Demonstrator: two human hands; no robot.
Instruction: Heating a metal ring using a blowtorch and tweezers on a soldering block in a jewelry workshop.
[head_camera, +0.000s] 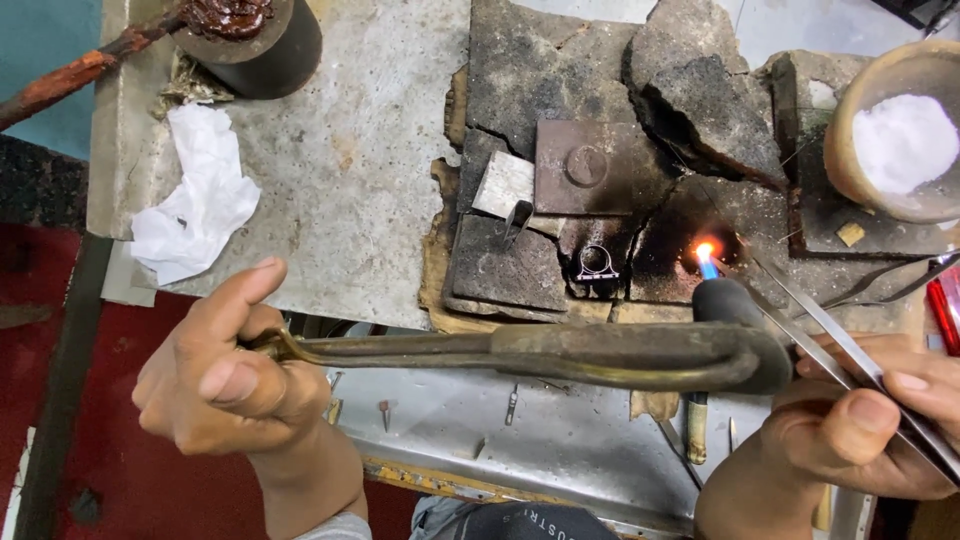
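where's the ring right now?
In the head view the ring stands on the charred firebrick just right of centre, left of the torch flame and below the square metal plate, touched by neither hand.

at mid right a small orange and blue flame (705, 256) is seen above charred black and grey bricks (560, 90). a dull brown torch (560, 355) is seen low in the frame. white powder (905, 140) is seen in a tan bowl (835, 150) at upper right, crumpled white paper (195, 195) at left.
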